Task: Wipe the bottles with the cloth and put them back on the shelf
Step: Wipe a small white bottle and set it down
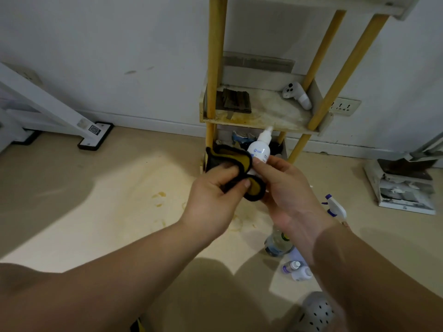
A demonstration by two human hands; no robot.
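White plastic is gripped at the base: the small bottle (pixel 259 149) is pinched between thumb and fingers of the right hand (pixel 285 188), its nozzle tilted up and away toward the shelf (pixel 261 119). The bottle appears to be held low so that the body and label stay exposed for wiping. A yellow cloth (pixel 239 168) with dark edging is bunched in the left hand (pixel 215 190), whose fingers are closed around it, and the cloth is pressed against the bottle's left side and wrapped under its lower part. Both hands are kept out in front of the lower tiers, presumably so the return to the shelf is short.

On the middle tier a white controller (pixel 297 95) and a dark folded item (pixel 233 101) are left lying; much of the board is bare, so room for the bottle seems available. On the floor to the right, a spray bottle (pixel 335 208), a clear bottle (pixel 279 242) and a small capped bottle (pixel 298 270) are set close together, probably awaiting their turn. Wiping is judged to be under way, with most of the task left.
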